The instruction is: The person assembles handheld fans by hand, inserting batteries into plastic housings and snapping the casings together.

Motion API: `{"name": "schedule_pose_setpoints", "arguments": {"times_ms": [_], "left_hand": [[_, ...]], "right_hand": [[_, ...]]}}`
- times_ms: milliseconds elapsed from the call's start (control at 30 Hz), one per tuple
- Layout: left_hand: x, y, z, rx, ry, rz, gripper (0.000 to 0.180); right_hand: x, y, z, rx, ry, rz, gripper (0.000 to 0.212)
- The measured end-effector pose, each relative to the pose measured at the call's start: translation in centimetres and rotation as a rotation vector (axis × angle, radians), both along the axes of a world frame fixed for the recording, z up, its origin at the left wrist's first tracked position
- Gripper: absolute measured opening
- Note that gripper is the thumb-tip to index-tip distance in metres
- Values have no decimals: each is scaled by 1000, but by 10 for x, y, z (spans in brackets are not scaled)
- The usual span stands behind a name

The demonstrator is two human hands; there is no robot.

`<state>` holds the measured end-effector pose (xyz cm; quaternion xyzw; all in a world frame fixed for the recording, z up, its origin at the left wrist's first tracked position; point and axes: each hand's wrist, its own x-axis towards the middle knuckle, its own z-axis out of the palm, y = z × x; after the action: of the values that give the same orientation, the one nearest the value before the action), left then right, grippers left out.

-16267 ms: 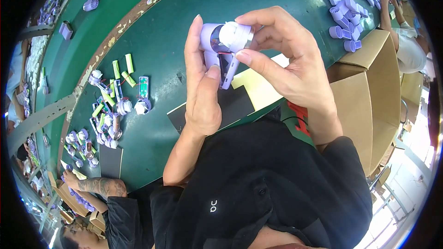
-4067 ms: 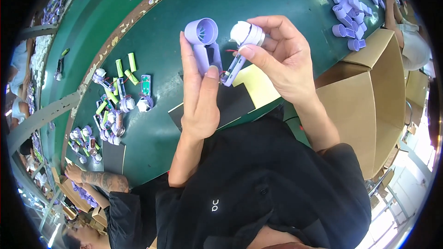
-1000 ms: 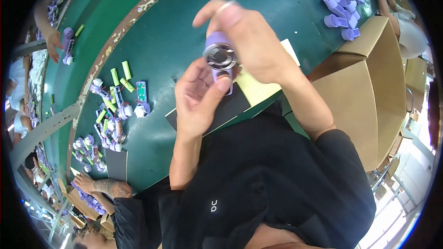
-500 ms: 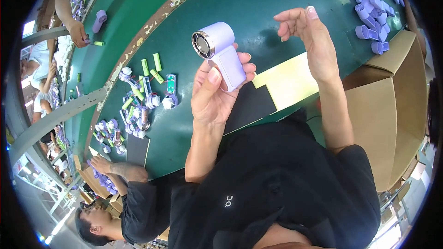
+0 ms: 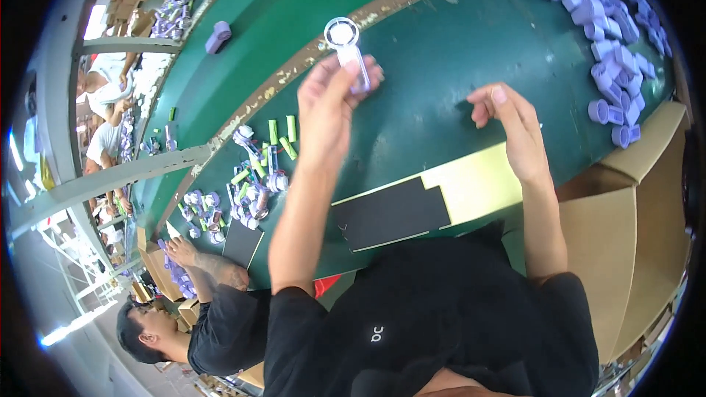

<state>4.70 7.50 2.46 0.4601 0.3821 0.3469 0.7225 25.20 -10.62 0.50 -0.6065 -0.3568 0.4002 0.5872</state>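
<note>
Holding pale-purple fan near worn table edge, far side, left hand clamping it; right hand hovering apart, seemingly empty; likely carrying step, calling for steady reach.

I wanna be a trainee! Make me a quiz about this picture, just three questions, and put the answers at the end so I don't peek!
1. Pick one. What is the left hand holding?
A) a green cylinder
B) a white cup
C) a small purple fan

2. True or false? The right hand is holding nothing.

3. Fill in the gap. The big open cardboard box is on the person's ______ side.

Key
1. C. The fan's lower part is in the fingers.
2. True. It is above the table with its fingers loosely bent.
3. Right.
</note>
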Motion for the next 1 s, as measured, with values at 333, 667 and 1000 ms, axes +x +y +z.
{"name": "schedule_pose_setpoints", "arguments": {"times_ms": [333,667,1000], "left_hand": [[49,267,-37,611,1079,341,81],[-16,248,50,911,922,176,62],[-86,199,75,855,584,55,28]], "right_hand": [[-8,-12,13,-150,-102,9,20],[-63,52,18,-61,-470,341,11],[-189,111,13,614,-1182,873,33]]}}
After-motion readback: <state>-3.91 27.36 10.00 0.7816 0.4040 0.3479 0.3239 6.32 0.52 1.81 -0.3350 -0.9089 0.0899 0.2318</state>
